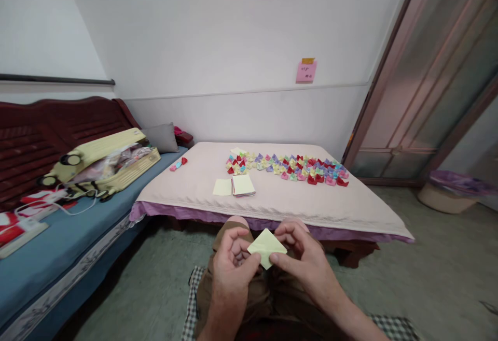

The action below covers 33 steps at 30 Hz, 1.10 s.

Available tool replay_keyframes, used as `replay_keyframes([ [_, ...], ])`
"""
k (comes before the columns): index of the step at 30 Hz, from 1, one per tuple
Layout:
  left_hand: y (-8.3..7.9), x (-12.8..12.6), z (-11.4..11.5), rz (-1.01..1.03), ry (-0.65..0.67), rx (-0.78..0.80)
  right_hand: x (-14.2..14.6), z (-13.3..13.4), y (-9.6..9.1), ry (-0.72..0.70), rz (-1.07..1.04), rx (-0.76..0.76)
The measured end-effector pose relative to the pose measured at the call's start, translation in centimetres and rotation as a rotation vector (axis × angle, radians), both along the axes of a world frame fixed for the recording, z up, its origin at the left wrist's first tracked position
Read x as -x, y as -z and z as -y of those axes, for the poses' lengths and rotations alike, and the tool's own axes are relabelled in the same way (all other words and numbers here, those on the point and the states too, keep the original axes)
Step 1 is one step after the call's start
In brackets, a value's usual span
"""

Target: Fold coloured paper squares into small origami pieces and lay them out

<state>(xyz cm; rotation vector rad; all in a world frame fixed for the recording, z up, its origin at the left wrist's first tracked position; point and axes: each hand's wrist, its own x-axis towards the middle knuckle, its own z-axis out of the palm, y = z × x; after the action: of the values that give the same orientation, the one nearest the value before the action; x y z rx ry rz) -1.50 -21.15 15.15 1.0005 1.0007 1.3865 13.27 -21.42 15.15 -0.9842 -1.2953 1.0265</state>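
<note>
Both my hands hold a small pale yellow-green folded paper point(266, 247) over my knees. My left hand point(232, 263) pinches its left corner with thumb and fingers curled. My right hand point(301, 258) grips its right side, fingers closed on it. On the low table point(194, 196) in front lie a stack of square papers point(243, 185), one loose yellow sheet point(222, 187) and a long spread of several small folded paper pieces point(288, 167) in many colours.
A wooden sofa with a blue cushion point(58, 237) stands at the left, carrying an open yellow case point(105, 162) and a grey pillow point(160, 137). Two small folded pieces point(178, 164) lie at the table's left edge. A basket point(447, 190) and a sliding door point(428, 82) are at the right. A pink note point(306, 71) sticks to the wall.
</note>
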Motion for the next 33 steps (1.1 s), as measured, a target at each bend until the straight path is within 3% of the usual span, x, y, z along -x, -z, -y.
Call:
replay_keyframes([
  [4,0.3,-0.4,0.0,-0.008,0.019,0.001,0.7,0.0,0.2,-0.077,-0.090,0.097],
  [9,1.3,-0.1,-0.4,-0.174,0.122,0.052,0.6,-0.2,0.5,-0.048,-0.055,0.121],
  [13,2.0,0.2,-0.7,-0.123,0.068,0.072,0.0,-0.4,0.6,-0.028,0.001,0.154],
  [18,2.0,0.4,-0.9,-0.076,0.067,0.083,-0.7,-0.3,0.1,-0.102,-0.010,0.154],
  [24,1.7,0.8,-0.8,-0.263,0.015,0.032,-0.7,-0.2,-0.5,-0.061,0.008,0.165],
  [26,1.8,0.8,-0.5,-0.476,-0.157,-0.109,-0.6,-0.2,-0.5,0.012,-0.016,0.161],
  [29,2.4,0.5,0.2,-0.858,-0.465,-0.615,-0.6,-0.5,-0.3,0.109,-0.057,0.156],
  [31,3.1,0.2,0.5,-1.073,-0.518,-0.942,-0.5,-0.7,-0.1,0.143,-0.085,0.157],
  [33,3.9,-0.1,0.5,-1.220,-0.531,-1.090,-0.4,-0.8,0.2,0.159,-0.115,0.161],
])
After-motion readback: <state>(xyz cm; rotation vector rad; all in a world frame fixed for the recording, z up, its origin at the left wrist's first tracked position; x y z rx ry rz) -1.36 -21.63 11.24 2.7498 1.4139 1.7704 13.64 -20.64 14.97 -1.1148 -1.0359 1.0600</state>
